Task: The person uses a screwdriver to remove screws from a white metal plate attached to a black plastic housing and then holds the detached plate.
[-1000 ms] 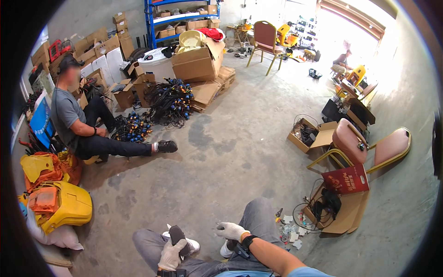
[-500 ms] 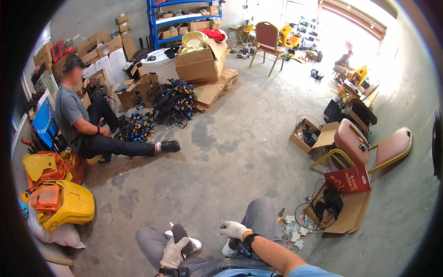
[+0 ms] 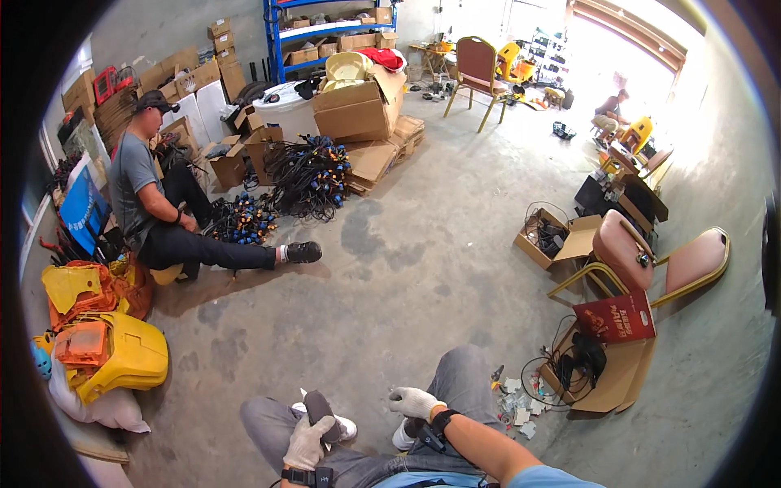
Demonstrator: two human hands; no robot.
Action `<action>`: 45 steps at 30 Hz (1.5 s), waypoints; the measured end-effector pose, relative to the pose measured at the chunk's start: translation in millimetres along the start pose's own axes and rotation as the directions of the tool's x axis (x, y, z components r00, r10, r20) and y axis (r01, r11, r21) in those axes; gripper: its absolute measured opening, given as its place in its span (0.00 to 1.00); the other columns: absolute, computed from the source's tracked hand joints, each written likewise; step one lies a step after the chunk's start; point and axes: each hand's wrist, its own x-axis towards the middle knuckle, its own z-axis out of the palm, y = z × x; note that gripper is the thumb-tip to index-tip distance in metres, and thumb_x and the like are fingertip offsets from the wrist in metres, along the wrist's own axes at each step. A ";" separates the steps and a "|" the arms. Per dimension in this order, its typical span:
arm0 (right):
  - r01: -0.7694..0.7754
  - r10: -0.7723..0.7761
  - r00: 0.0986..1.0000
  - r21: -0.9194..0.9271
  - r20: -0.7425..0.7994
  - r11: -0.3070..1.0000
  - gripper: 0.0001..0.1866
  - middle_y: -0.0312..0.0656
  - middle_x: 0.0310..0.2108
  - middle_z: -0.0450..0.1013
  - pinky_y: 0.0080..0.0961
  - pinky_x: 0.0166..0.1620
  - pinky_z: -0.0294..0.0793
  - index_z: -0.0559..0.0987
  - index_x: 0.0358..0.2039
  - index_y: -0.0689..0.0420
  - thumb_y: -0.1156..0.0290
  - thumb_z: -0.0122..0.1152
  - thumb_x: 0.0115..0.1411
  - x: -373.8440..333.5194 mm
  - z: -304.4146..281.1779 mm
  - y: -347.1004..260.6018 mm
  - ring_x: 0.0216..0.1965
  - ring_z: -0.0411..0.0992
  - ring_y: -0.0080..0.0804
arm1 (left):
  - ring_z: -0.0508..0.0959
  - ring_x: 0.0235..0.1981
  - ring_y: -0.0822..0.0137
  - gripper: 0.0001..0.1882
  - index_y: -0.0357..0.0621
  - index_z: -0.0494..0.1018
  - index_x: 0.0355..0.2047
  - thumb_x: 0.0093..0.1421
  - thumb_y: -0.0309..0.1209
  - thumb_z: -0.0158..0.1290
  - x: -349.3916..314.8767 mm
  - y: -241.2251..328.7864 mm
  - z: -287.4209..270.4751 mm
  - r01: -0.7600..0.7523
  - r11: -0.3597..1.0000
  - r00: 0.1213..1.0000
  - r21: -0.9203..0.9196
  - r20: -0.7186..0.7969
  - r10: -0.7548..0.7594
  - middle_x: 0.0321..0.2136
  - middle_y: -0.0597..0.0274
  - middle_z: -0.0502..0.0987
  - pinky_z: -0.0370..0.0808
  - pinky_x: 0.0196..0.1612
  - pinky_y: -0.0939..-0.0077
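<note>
My left hand (image 3: 308, 443), in a whitish work glove, is closed around a dark grey, elongated object with a rounded end (image 3: 322, 409). It holds this above my left shoe; the object's exact kind cannot be made out. A thin white pointed piece (image 3: 304, 398) shows beside it. My right hand (image 3: 413, 402), gloved too, hovers by my right knee with the fingers curled together toward the left. Whatever might be pinched in its fingertips is too small to name. Both wrists wear black straps with small devices.
To my right lie scraps (image 3: 517, 403) and an open cardboard box (image 3: 622, 378) with black cables. Pink chairs (image 3: 622, 252) stand beyond. At left are yellow plastic shells (image 3: 134, 358) and a seated person (image 3: 150, 187) beside a heap of cables (image 3: 313, 179). Blue shelving (image 3: 329, 31) stands behind.
The view has shifted slightly, and the seated person's head has turned a little. Both my hands keep nearly the same place and grip.
</note>
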 end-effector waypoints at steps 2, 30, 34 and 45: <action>0.011 -0.011 1.000 -0.002 -0.007 1.000 0.28 0.50 0.42 0.86 0.34 0.39 0.83 0.83 0.59 0.57 0.54 0.64 0.63 0.9 0.6 1.1 0.32 0.84 0.37 | 0.83 0.44 0.64 0.20 0.36 0.75 0.58 0.67 0.27 0.61 -3.5 5.3 2.8 -0.017 0.994 0.999 0.105 -0.027 0.020 0.46 0.59 0.81 0.81 0.51 0.69; 0.121 -0.103 0.990 0.214 -0.092 0.969 0.24 0.45 0.34 0.82 0.33 0.34 0.81 0.81 0.60 0.56 0.56 0.55 0.71 -6.7 -4.9 -15.3 0.28 0.80 0.33 | 0.83 0.45 0.64 0.20 0.38 0.73 0.61 0.71 0.28 0.59 -3.8 2.3 12.7 -0.110 0.966 0.993 -0.234 -0.079 0.094 0.46 0.61 0.81 0.82 0.51 0.67; -0.087 0.069 0.995 0.345 0.065 0.935 0.25 0.42 0.46 0.81 0.27 0.40 0.80 0.80 0.62 0.58 0.59 0.63 0.69 -21.8 -22.0 -42.2 0.36 0.78 0.26 | 0.83 0.45 0.63 0.18 0.38 0.73 0.59 0.74 0.34 0.55 -11.4 15.4 13.5 -0.159 0.961 0.982 -0.227 -0.135 0.131 0.45 0.59 0.81 0.81 0.49 0.67; -0.132 -0.015 0.990 0.950 0.142 0.282 0.24 0.42 0.34 0.77 0.29 0.35 0.77 0.77 0.56 0.63 0.54 0.60 0.76 -55.7 -29.9 -87.7 0.33 0.77 0.30 | 0.83 0.49 0.64 0.25 0.41 0.69 0.66 0.72 0.31 0.62 3.0 -5.9 11.5 -0.137 0.899 0.990 -0.415 -0.093 0.109 0.51 0.60 0.79 0.84 0.51 0.67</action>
